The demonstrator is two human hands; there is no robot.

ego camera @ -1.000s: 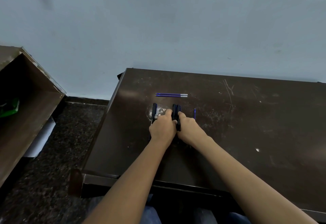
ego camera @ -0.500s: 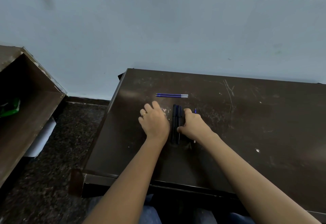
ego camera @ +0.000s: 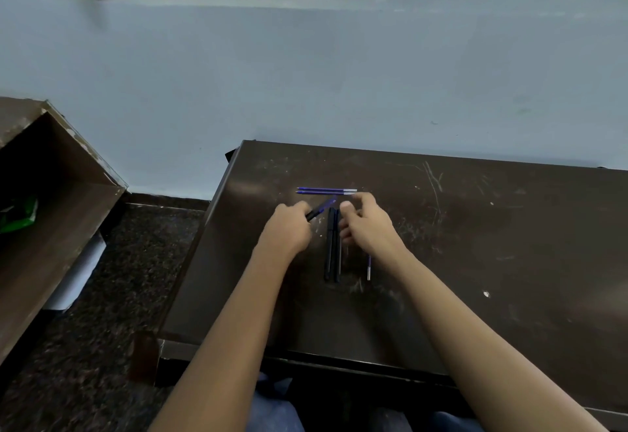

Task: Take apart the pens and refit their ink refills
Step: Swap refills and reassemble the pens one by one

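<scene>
My left hand (ego camera: pixel 288 230) is closed around a dark pen (ego camera: pixel 319 209) that points up and to the right, its blue tip blurred. My right hand (ego camera: pixel 365 224) hovers just right of it with curled, parted fingers and nothing in them. Between the hands, two black pen barrels (ego camera: pixel 332 244) lie side by side on the dark table (ego camera: pixel 475 261), running toward me. Two blue ink refills (ego camera: pixel 326 191) lie crosswise just beyond the hands. A third blue refill (ego camera: pixel 369 266) shows below my right wrist, partly hidden.
The table's left edge (ego camera: pixel 204 237) drops to a speckled dark floor. A brown wooden shelf unit (ego camera: pixel 51 210) with a green packet stands at the far left. A pale wall runs right behind the table.
My left hand has picked up a pen from the table and lifted it, angled to the right. My right hand has left the two barrels and risen with its fingers apart.
</scene>
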